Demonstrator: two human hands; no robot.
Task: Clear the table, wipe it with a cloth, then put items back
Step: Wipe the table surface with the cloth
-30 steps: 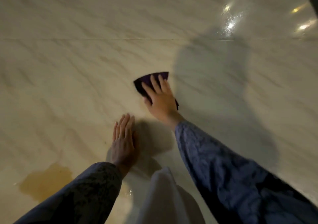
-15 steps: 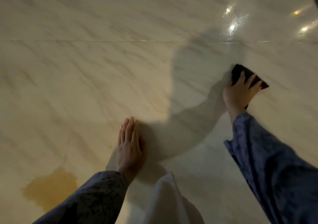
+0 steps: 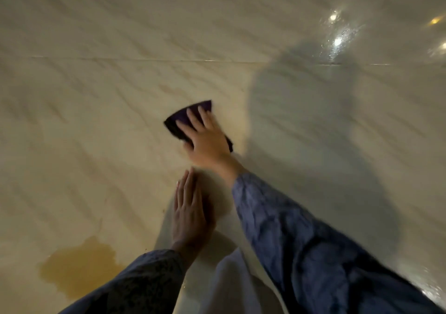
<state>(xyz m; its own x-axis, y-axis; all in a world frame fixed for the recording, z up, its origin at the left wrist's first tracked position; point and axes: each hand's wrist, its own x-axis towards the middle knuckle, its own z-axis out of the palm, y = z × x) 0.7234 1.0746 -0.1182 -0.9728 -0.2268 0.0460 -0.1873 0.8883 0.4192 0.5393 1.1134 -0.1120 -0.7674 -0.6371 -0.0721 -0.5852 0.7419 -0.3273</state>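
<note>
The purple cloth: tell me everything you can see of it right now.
The purple cloth is dark, soft-looking fabric, folded or bunched into a rough wedge, lying flat on the pale marble-look table. The right hand presses on it with straight, spread fingers and hides its near part; only the far edge and a sliver by the wrist show. It sits near mid-table, beyond the left hand, apart from the brownish stain.

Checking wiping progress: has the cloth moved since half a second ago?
Yes. The cloth, under the right hand, swept back left, from well right of the resting left hand to just above it.
</note>
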